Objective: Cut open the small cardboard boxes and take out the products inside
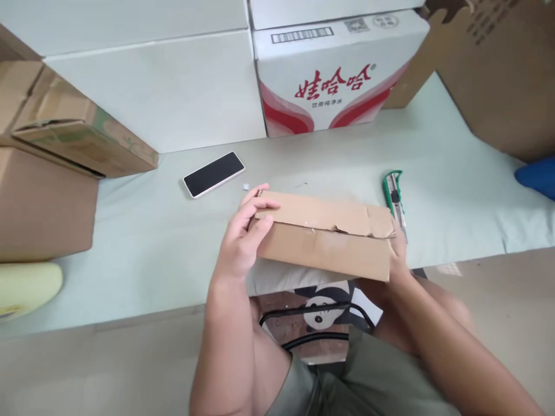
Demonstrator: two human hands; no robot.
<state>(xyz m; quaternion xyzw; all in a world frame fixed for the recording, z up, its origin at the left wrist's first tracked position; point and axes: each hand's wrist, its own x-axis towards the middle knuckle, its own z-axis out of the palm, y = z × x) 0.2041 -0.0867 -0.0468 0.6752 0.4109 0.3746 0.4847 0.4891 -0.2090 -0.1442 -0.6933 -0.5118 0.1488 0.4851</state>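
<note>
A small brown cardboard box [323, 248] is held between my two hands at the front edge of the cloth-covered table. My left hand [249, 228] grips its left end, thumb and a finger on the top flap. At the opposite end my right hand [398, 248] is pressed against the side, its fingers mostly hidden behind the box. A seam runs along the box, torn near its middle and right part. Just beyond the right hand lies a green utility knife [393, 193]. A phone [214, 174] with a dark screen rests behind the left hand.
White cartons [160, 92] stand along the back, one a water carton [333, 75] with red lettering. Brown boxes [47, 202] are stacked at the left above a pale yellow object [30, 289]. A large brown carton [498, 75] and a blue object [537, 176] are at the right.
</note>
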